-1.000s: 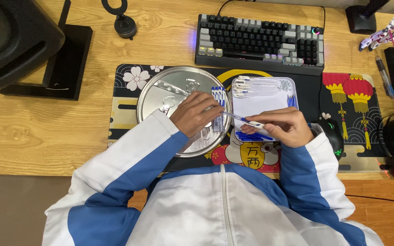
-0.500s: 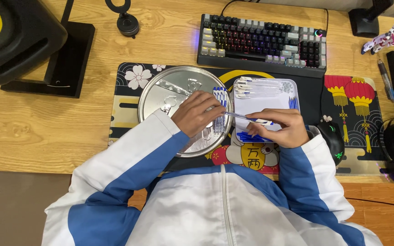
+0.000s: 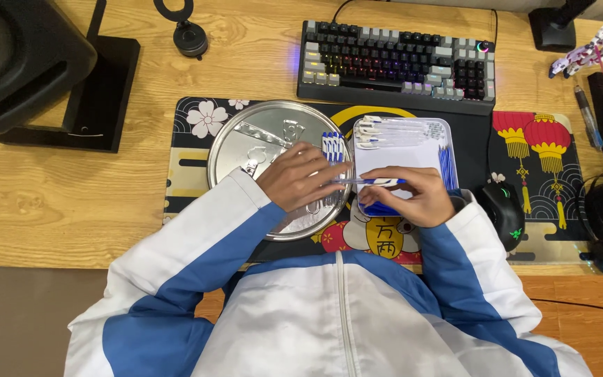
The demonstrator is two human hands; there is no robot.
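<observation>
Left hand: it is lying over the right half of the round metal tray, fingers curling toward the middle of the bench; its fingertips are meeting one end of a blue and white pen, so the grip is pinching narrowly on that pen.
Right hand: it is resting on the near edge of the white rectangular tray, thumb and fingers closing on the other end of the same pen; narrow grip, holding the pen.
Pen: it is lying level between the two hands, bridging the gap where the round tray and the white tray are sitting just beside each other.
Round metal tray: it is sitting on the left part of the patterned desk mat; a small bunch of blue and white pens is resting at its right rim, just beyond the left hand's fingers.
White rectangular tray: a row of white pen parts is lying along its far end, and blue pieces are lining its right side.
Bench: wooden, carrying the mat and both trays.
Keyboard: it is glowing beyond the trays.
Mouse: black, sitting just right of the right hand's sleeve.
Speaker: black, standing at the far left on a dark stand.
Sleeves: white and blue, covering both arms to the wrists.
</observation>
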